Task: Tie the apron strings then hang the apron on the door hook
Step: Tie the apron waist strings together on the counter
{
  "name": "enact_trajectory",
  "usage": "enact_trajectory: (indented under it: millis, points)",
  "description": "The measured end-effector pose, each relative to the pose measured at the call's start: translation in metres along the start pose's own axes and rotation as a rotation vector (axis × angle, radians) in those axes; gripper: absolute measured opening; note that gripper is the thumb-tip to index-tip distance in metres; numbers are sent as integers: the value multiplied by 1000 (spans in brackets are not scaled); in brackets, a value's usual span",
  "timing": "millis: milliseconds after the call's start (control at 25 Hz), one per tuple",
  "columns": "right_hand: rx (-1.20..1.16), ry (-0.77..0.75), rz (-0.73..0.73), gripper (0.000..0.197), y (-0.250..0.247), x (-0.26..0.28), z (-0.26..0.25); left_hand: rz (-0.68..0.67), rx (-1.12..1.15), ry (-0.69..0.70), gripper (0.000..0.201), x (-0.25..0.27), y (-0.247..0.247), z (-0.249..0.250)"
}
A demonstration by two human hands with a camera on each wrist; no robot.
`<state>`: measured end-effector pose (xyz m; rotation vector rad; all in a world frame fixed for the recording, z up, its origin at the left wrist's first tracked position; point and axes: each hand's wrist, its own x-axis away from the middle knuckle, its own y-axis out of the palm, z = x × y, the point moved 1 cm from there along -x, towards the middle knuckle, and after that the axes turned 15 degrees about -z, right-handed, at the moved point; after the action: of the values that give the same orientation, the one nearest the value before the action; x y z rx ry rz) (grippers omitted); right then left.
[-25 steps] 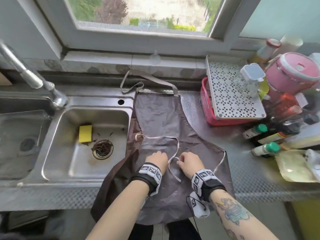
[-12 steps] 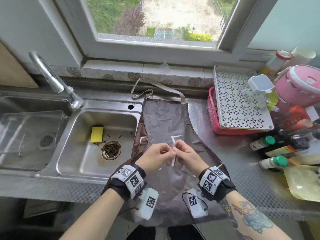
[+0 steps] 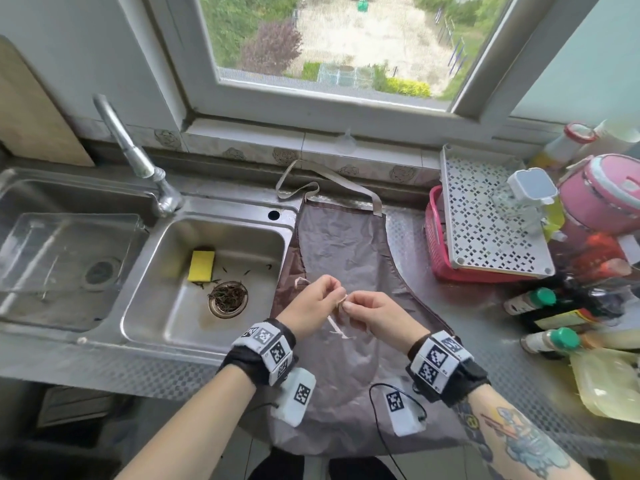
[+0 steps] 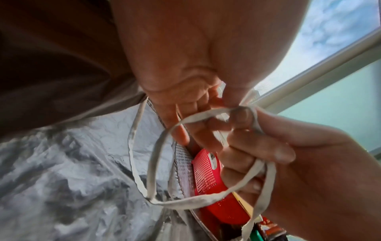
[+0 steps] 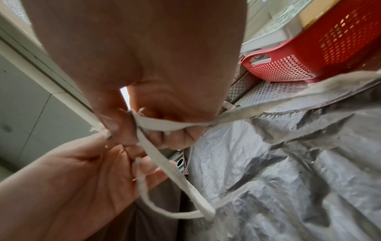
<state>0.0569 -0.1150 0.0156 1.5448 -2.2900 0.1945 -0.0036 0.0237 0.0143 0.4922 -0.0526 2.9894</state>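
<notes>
A brown-grey apron (image 3: pixel 346 251) lies flat on the steel counter, its beige neck loop (image 3: pixel 325 183) at the far end by the window sill. Both hands are raised a little above its middle and meet there. My left hand (image 3: pixel 320 299) pinches the pale apron strings (image 3: pixel 337 323) between thumb and curled fingers. My right hand (image 3: pixel 367 308) pinches the same strings, fingertips touching the left's. In the left wrist view the strings (image 4: pixel 164 163) form a loop round the right hand's fingers. In the right wrist view a strand (image 5: pixel 171 168) crosses under the fingers (image 5: pixel 123 132) and trails to the apron (image 5: pixel 288 163).
A double steel sink (image 3: pixel 166 327) lies left of the apron, with a yellow sponge (image 3: pixel 201 266), a drain strainer and a tap (image 3: pixel 138 157). A red basket (image 3: pixel 437 244) under a white perforated tray (image 3: pixel 485 216) stands right, beside bottles (image 3: pixel 540 299) and a pink pot (image 3: pixel 609 195).
Both hands rose from the apron with the strings and drew together; the upright string end has dropped out of sight between the fingers. The head view has tilted up toward the window.
</notes>
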Motion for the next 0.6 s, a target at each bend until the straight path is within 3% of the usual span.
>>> enact_trajectory:
  millis: [200,280,400,520,600]
  points:
    - [294,38,62,22,-1,9,1,48,-132,-60,19,-10,5,-3]
    - [372,68,191,26,-2,8,5,99,-84,-83,13,-13,6,-6]
    - [126,88,410,28,-6,5,9,90,-39,-109,19,-13,14,-12]
    - [-81,108,462,31,-6,6,6,93,-37,-62,17,-11,19,-12]
    - [-186,112,478,31,-5,6,5,65,-35,-21,27,-12,22,-12]
